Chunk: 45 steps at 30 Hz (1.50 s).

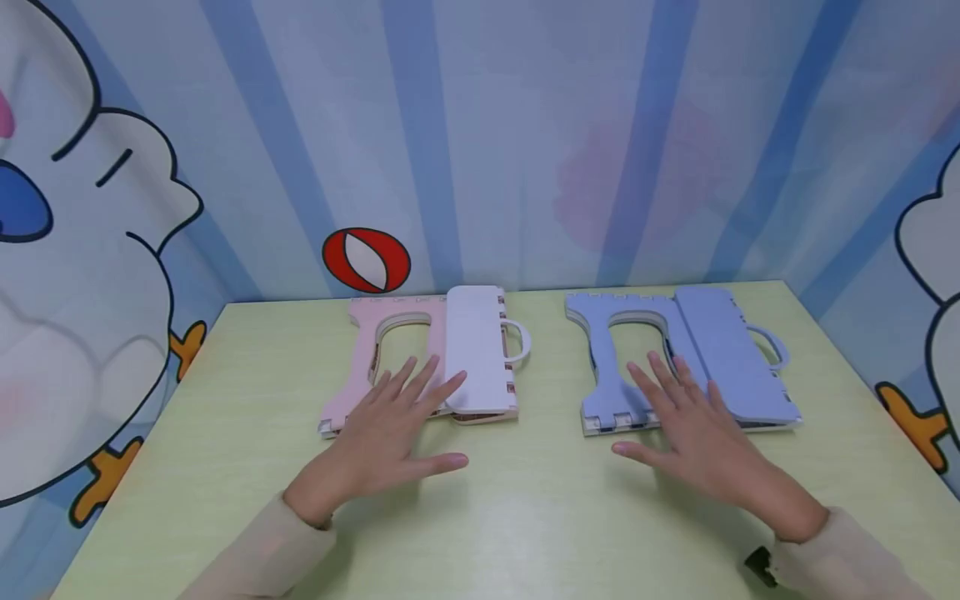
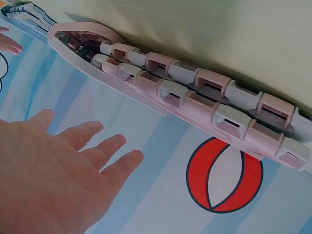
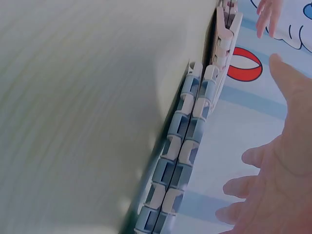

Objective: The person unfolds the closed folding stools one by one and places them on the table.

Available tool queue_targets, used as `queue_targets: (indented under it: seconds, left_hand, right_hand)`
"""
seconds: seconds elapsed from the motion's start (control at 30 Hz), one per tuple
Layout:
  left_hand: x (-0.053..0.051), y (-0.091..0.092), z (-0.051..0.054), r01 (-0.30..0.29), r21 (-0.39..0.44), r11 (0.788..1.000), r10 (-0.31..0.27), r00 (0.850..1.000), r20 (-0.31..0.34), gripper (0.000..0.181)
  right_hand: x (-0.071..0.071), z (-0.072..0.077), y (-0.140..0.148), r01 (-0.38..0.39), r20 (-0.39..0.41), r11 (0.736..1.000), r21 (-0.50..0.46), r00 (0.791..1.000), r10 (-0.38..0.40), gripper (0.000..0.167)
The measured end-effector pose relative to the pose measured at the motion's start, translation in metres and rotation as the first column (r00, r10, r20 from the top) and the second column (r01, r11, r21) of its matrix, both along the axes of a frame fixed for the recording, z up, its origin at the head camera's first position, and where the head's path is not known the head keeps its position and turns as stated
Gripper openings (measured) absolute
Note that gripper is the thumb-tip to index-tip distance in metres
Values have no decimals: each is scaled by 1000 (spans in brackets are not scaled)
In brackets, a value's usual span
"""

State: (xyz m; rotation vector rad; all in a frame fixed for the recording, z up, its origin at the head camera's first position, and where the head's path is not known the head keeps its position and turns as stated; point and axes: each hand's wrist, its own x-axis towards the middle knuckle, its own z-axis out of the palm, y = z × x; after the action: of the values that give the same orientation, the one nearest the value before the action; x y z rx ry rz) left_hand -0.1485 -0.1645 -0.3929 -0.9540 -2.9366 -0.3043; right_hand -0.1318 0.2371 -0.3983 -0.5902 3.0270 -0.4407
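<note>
Two flat folded plastic pieces with handles lie side by side on the table. The pink and white one [image 1: 475, 350] is on the left, its hinged edge [image 2: 209, 97] facing the left wrist view. On the right is the blue one [image 1: 735, 350], its blue and white hinges [image 3: 180, 141] crossing the right wrist view. My left hand [image 1: 382, 437] is spread over the near edge of the pink piece, holding nothing. Over the blue piece's near edge, my right hand [image 1: 701, 442] is spread too, fingers apart. Whether either hand touches a piece, I cannot tell.
The pale yellow-green table [image 1: 540, 517] runs back to a blue striped cloth [image 1: 510, 150] printed with cartoon figures and a red and white ball [image 1: 366, 260]. A small dark object [image 1: 761, 567] is at the right sleeve's cuff.
</note>
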Motion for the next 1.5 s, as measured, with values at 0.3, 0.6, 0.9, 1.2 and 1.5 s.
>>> queue_targets:
  seconds: [0.3,0.6,0.9,1.2,1.5]
  left_hand:
    - [-3,11,1,37,-12,999,-37,999,-12,91]
    - [-4,18,1,85,8,996,-85,996,-19,89]
    - [-4,31,3,127,31,991,-127,992,2,88]
    - [-8,51,5,182,46,982,-181,983,-15,88]
    - [-10,66,7,213,34,976,-212,977,-18,87]
  right_hand:
    - [-1,2,9,23,-9,1000,-13,1000,-23,98]
    - [-2,1,20,56,33,998,-36,998,-55,98]
    - [-2,3,29,78,36,995,-58,996,-76,95]
    - [-8,3,43,94,18,994,-56,995,-93,92]
    - [-13,2,53,119,0,991,-54,993,-119,88]
